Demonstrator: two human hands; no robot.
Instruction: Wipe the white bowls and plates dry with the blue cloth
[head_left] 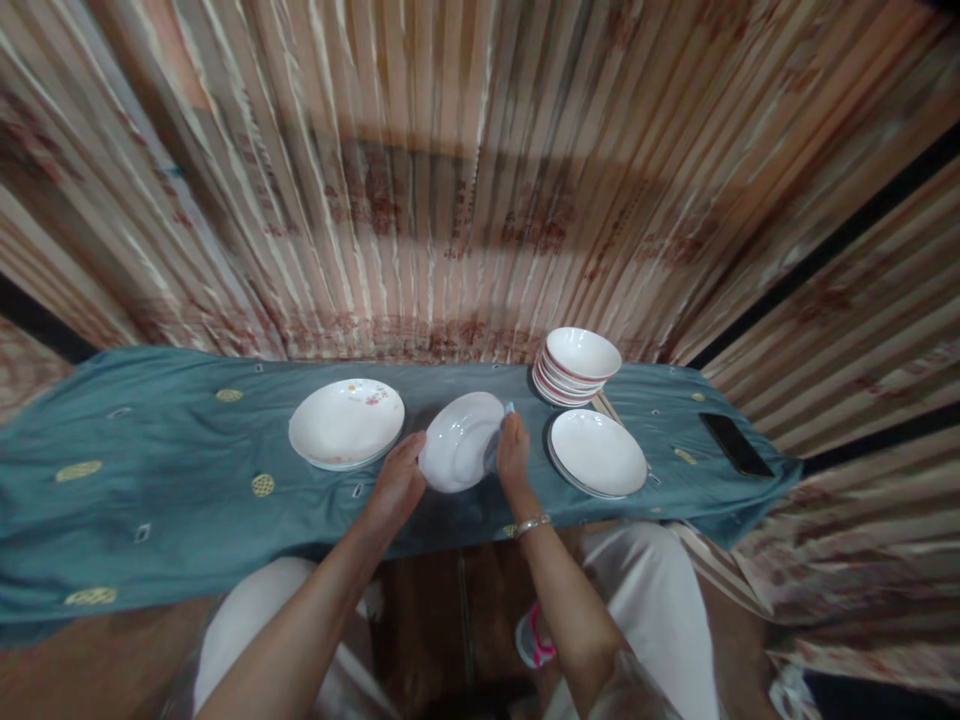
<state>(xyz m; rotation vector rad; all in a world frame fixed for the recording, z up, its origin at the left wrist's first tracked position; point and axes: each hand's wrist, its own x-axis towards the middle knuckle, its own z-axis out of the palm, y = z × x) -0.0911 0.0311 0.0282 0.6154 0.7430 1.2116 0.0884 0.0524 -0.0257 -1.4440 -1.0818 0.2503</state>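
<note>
A shallow white plate (456,445) is tilted up over the middle of the table. My left hand (401,480) pinches its left rim, thumb towards the inside. At the right rim is my right hand (514,452), closed around a pale bluish-grey cloth (491,455) pressed against the plate; its lower fingers are hidden. To the left lie stacked large white plates (346,422), the top one with a small flower print. Stacked white plates (598,455) lie to the right, and behind them rises a pile of white bowls (581,360) with red bands.
A green-blue cloth with yellow motifs covers the narrow table (187,490). A black phone (735,445) lies near its right end. Pale sticks (607,408) show beside the bowls. Pleated curtains (420,200) hang close behind and at the right.
</note>
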